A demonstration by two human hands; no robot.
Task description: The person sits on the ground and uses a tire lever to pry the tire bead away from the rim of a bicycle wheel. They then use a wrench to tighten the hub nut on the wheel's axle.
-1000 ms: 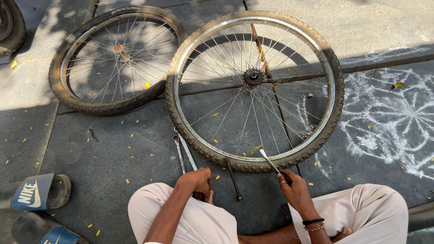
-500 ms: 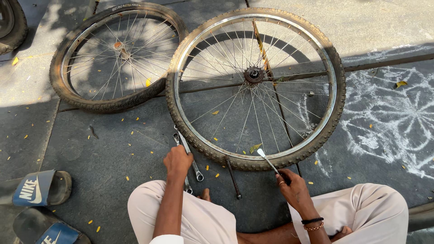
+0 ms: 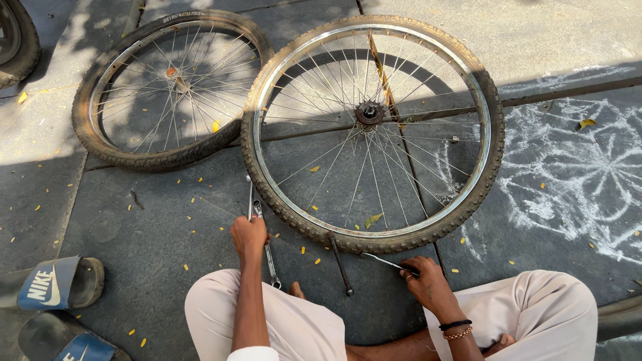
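Observation:
I sit cross-legged on grey paving in front of a large bicycle wheel (image 3: pixel 372 127) lying flat, tyre on. My left hand (image 3: pixel 249 234) rests closed over two metal spanners (image 3: pixel 269 257) lying on the ground just outside the tyre's near-left edge. My right hand (image 3: pixel 428 281) grips a thin metal lever (image 3: pixel 384 261), whose tip points toward the tyre's near edge. A dark rod-like tool (image 3: pixel 340 265) lies on the ground between my hands.
A second, smaller wheel (image 3: pixel 170 87) lies at the back left, touching the large one. Blue sandals (image 3: pixel 57 284) sit at the left front. A white chalk floor drawing (image 3: pixel 582 174) covers the right. Part of another tyre (image 3: pixel 17 40) shows at the top left.
My left hand moved from my knee forward onto the spanners beside the tyre. My right hand lowered the lever from the rim toward the ground.

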